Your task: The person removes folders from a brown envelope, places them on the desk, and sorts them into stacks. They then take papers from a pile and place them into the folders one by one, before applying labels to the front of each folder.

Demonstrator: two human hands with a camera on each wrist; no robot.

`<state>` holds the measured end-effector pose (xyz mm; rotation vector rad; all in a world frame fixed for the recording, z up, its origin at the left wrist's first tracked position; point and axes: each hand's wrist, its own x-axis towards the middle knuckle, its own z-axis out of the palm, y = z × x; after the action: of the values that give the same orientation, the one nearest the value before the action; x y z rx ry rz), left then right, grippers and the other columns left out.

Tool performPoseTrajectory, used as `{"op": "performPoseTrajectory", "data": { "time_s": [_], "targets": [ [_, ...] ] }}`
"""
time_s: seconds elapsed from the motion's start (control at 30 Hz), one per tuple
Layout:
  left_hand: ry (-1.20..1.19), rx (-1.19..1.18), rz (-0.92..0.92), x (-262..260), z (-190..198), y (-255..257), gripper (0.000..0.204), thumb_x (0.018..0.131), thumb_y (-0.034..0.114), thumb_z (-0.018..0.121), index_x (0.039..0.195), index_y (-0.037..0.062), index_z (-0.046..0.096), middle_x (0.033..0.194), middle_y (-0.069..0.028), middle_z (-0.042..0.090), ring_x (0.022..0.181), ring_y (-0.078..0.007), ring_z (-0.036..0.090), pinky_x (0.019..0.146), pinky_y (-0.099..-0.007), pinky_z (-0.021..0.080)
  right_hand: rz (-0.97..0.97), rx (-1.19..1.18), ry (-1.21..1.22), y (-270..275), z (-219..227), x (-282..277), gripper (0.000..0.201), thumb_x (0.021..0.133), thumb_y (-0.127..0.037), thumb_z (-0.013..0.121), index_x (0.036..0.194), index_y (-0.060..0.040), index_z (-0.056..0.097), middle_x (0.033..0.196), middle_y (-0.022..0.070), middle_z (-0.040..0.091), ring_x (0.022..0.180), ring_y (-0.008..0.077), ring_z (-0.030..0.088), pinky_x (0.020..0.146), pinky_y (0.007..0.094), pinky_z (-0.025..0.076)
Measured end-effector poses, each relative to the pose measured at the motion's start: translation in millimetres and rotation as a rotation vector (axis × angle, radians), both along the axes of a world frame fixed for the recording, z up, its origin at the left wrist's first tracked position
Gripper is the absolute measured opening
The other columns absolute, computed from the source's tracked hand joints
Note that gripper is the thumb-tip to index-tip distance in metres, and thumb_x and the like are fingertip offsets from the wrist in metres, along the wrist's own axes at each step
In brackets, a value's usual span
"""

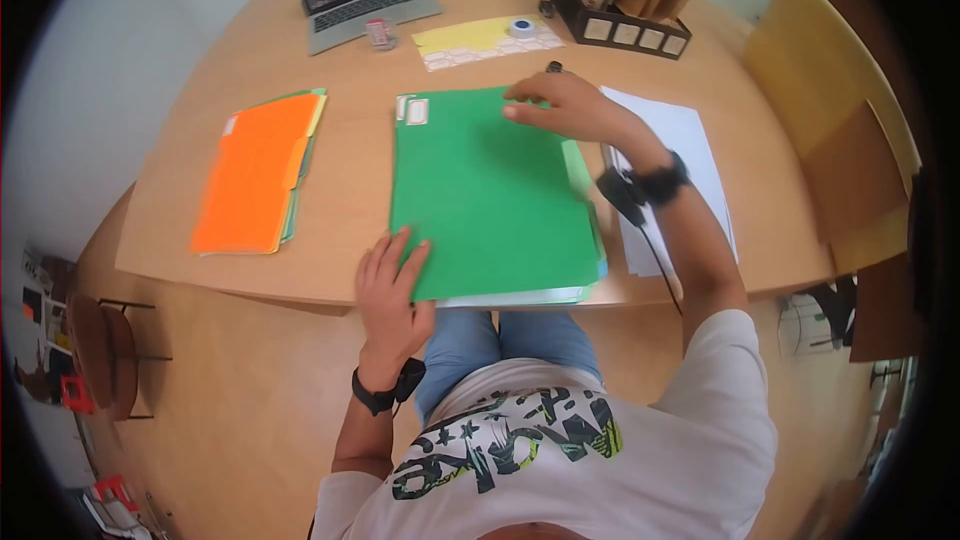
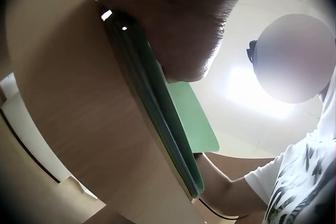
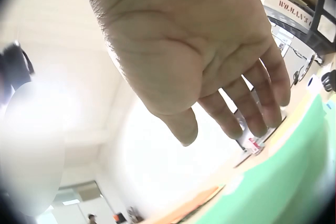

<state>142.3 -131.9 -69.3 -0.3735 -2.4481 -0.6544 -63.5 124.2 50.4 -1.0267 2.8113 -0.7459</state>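
Note:
A green folder (image 1: 490,195) with white labels at its top left corner tops a stack at the table's front edge; papers and other folders peek out at its right and lower sides. My left hand (image 1: 392,285) lies at the stack's lower left corner, fingers on the green cover. Over the upper right part of the folder is my right hand (image 1: 575,108), its fingers relaxed and holding nothing; in the right wrist view the palm (image 3: 194,40) shows above the green cover (image 3: 273,182). The left wrist view shows the stack's layered edge (image 2: 157,113) beside the left hand (image 2: 168,24).
An orange folder pile (image 1: 255,175) lies to the left, white papers (image 1: 675,170) to the right. Behind are a laptop (image 1: 365,0), a small red and clear item (image 1: 380,35), a yellow sheet (image 1: 455,40) with a tape roll (image 1: 522,28), and a black organizer (image 1: 630,33) with books.

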Motion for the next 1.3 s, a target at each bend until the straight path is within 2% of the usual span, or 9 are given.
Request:
{"op": "performPoseTrajectory", "data": {
  "time_s": [0.2,0.37,0.57,0.67,0.8,1.0,1.13,1.2,1.3],
  "targets": [
    [-0.016,0.002,-0.029,41.2,11.2,-2.8,0.049,0.071,0.01,0.052,0.119,0.0053,0.062,0.129,-0.0221,0.054,0.121,-0.0437,0.048,0.101,-0.0542,0.034,0.074,-0.212,-0.642,93.4,5.6,145.8,0.05,0.096,-0.045,0.053,0.088,0.0015,0.067,0.075,0.0063,0.066,0.067,0.0145,0.061,0.065,0.0293,0.049],
    [-0.088,0.088,-0.111,72.6,8.9,0.1,0.056,0.073,0.017,0.061,0.127,0.0036,0.055,0.134,-0.0262,0.048,0.121,-0.0456,0.046,0.103,-0.054,0.033,-0.042,-0.438,-0.978,104.5,-79.9,223.9,0.053,0.095,-0.048,0.052,0.105,0.003,0.064,0.085,0.0075,0.067,0.074,0.0174,0.064,0.067,0.0317,0.052],
    [0.071,0.941,-0.093,106.2,-33.7,22.2,0.079,0.079,0.031,0.073,0.143,0.0056,0.033,0.141,-0.0182,0.041,0.131,-0.0342,0.039,0.107,-0.0469,0.031,-0.053,-1.139,-1.098,71.0,-138.5,258.0,0.061,0.094,-0.044,0.057,0.133,0.0016,0.045,0.105,0.0087,0.061,0.085,0.0134,0.061,0.075,0.0284,0.053],
    [-0.461,1.346,0.092,126.2,-73.7,9.5,0.075,0.081,0.029,0.075,0.141,0.0057,0.035,0.137,-0.0138,0.042,0.128,-0.0248,0.042,0.104,-0.0421,0.035,-0.06,-1.121,-1.167,71.3,-133.2,251.8,0.053,0.094,-0.031,0.061,0.133,0.0006,0.045,0.107,0.0083,0.061,0.088,0.0129,0.061,0.074,0.0282,0.054],
    [-0.538,1.225,-0.404,129.1,-78.0,27.2,0.055,0.091,0.02,0.063,0.138,0.0034,0.039,0.129,-0.0105,0.049,0.115,-0.0184,0.05,0.096,-0.0347,0.041,-0.063,-0.987,-1.168,69.5,-126.9,243.9,0.048,0.092,-0.016,0.063,0.134,-0.001,0.044,0.109,0.0066,0.061,0.091,0.0131,0.062,0.073,0.0278,0.055],
    [-0.463,1.064,-0.279,109.4,-26.7,40.6,0.037,0.096,0.015,0.055,0.13,0.0003,0.049,0.121,-0.0104,0.056,0.11,-0.0209,0.054,0.095,-0.0359,0.043,0.172,-0.79,-0.649,53.4,-126.2,236.7,0.05,0.092,-0.012,0.063,0.136,-0.0005,0.045,0.114,0.0058,0.059,0.097,0.0131,0.059,0.072,0.0266,0.052],
    [-0.22,0.819,-0.149,98.9,-16.8,9.8,0.033,0.096,0.016,0.056,0.124,-0.0008,0.054,0.118,-0.0118,0.058,0.109,-0.0235,0.055,0.096,-0.0371,0.042,0.052,-0.919,-0.727,49.7,-130.1,230.7,0.055,0.088,-0.011,0.066,0.137,0.0013,0.044,0.093,0.0067,0.066,0.081,0.0131,0.062,0.071,0.0259,0.05],
    [0.087,0.169,0.176,85.1,-51.2,-43.1,0.03,0.093,0.014,0.059,0.119,-0.0011,0.057,0.116,-0.0111,0.058,0.107,-0.0256,0.056,0.094,-0.0387,0.044,-0.031,-0.916,-0.517,43.6,-122.4,226.1,0.049,0.086,-0.01,0.067,0.131,0.0014,0.05,0.078,0.0069,0.065,0.071,0.0129,0.062,0.065,0.0243,0.048],
    [0.153,1.406,0.024,36.4,8.9,-76.6,0.025,0.09,0.008,0.061,0.115,0.0041,0.057,0.104,-0.0075,0.063,0.094,-0.0222,0.062,0.076,-0.0371,0.051,-0.079,-0.974,-0.238,41.3,-115.4,218.3,0.036,0.088,-0.01,0.065,0.121,0.0016,0.058,0.074,0.0073,0.065,0.067,0.0125,0.061,0.06,0.0233,0.045]
  ]
}}
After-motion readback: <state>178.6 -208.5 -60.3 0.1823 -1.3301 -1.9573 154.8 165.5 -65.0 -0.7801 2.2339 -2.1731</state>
